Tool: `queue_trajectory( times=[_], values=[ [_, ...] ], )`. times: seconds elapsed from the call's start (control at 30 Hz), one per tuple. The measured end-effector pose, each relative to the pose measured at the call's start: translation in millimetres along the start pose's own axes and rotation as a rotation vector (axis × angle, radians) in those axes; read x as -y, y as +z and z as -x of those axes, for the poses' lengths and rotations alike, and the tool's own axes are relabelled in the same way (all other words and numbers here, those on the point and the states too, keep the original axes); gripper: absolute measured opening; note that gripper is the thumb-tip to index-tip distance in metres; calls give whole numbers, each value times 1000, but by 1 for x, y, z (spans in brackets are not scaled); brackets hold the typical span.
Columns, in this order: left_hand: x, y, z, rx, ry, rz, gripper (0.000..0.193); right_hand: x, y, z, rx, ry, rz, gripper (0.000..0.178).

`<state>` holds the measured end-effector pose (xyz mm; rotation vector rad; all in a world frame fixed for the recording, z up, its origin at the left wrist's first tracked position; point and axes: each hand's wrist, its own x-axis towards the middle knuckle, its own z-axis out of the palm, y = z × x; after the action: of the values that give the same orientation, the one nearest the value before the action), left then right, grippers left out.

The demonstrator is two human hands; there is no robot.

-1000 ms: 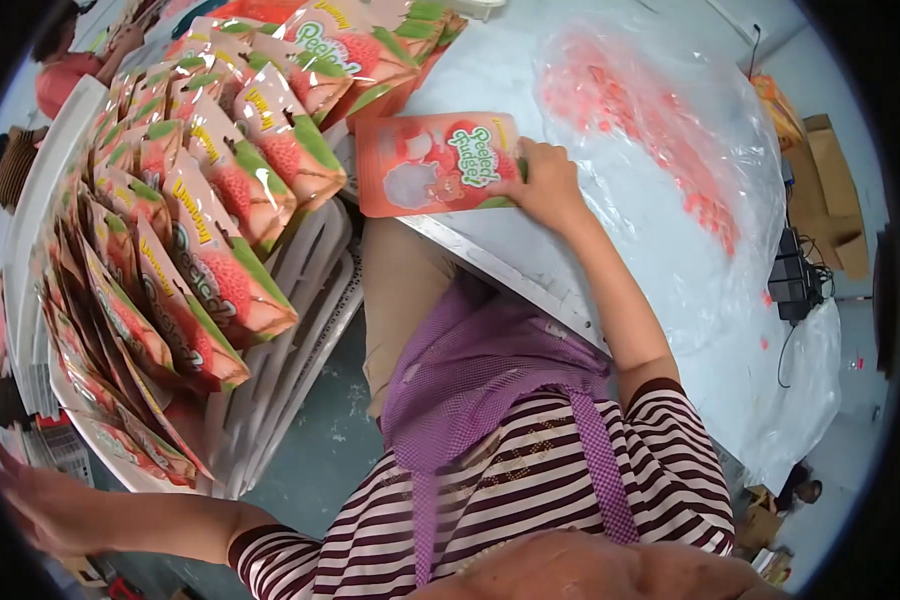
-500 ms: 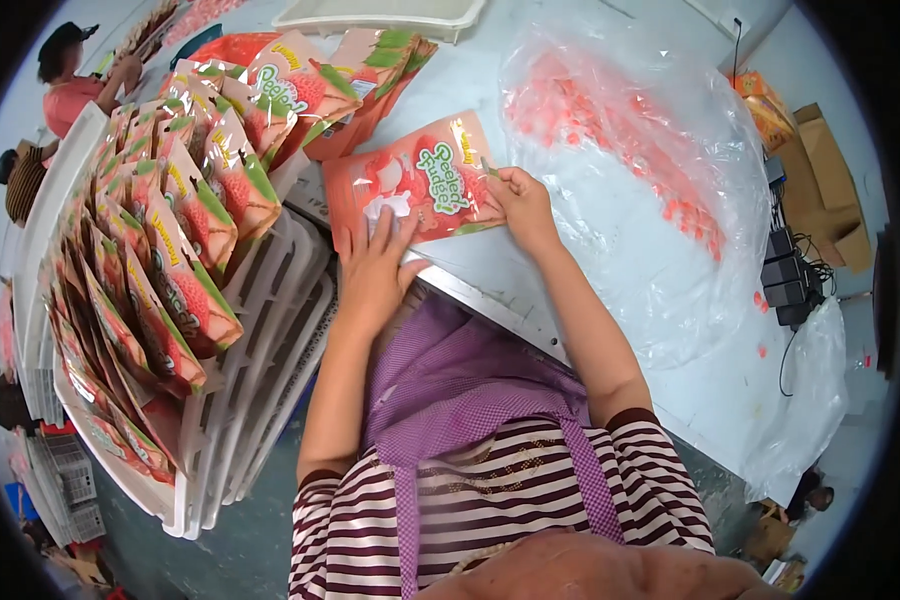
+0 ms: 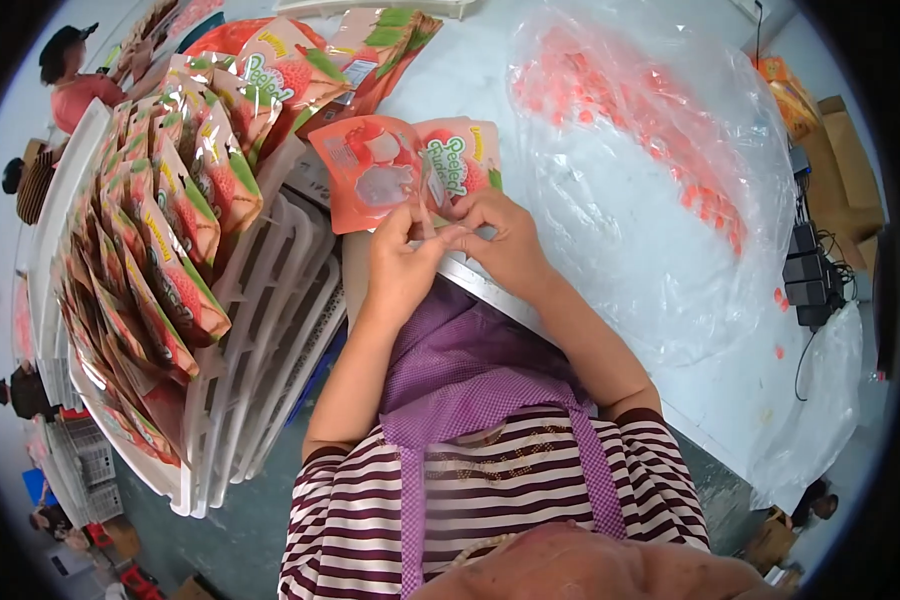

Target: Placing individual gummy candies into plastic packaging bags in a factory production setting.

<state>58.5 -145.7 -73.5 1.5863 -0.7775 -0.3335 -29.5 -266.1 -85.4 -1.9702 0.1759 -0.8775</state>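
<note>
The person's left hand (image 3: 402, 262) and right hand (image 3: 510, 238) are pinching the near edge of a glossy pink-red plastic pouch (image 3: 370, 170), though overlapping fingertips are hiding the exact hold from me. It is bending by the edge of the white table (image 3: 458, 85). Leftward, similar pouches (image 3: 180, 275) are filling a white plastic crate (image 3: 182, 488); farther right, pink pieces (image 3: 692, 195) are showing through clear plastic film (image 3: 610, 285).

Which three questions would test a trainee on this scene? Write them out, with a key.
1. True or false: the left hand and right hand are close together at a pink pouch.
2. What colour is the apron? A: green; B: purple; C: yellow.
3. Fill in: the packed pouches stand to the ____ of both hands.

Key: 1. true; 2. B; 3. left.
</note>
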Motion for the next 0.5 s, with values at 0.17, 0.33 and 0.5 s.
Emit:
queue_trajectory(
  times=[0.17,0.33,0.5],
  values=[
    [4,-16,-4,-47,-69,-128,9,-16,-13,-2,56,342,-622,14],
    [-27,-11,2,4,229,-523,19,6,-13,-4,-14,243,-279,23],
    [-40,-11,7,164,763,-618,46,-11,-12,2,53,319,-333,36]
  ],
)
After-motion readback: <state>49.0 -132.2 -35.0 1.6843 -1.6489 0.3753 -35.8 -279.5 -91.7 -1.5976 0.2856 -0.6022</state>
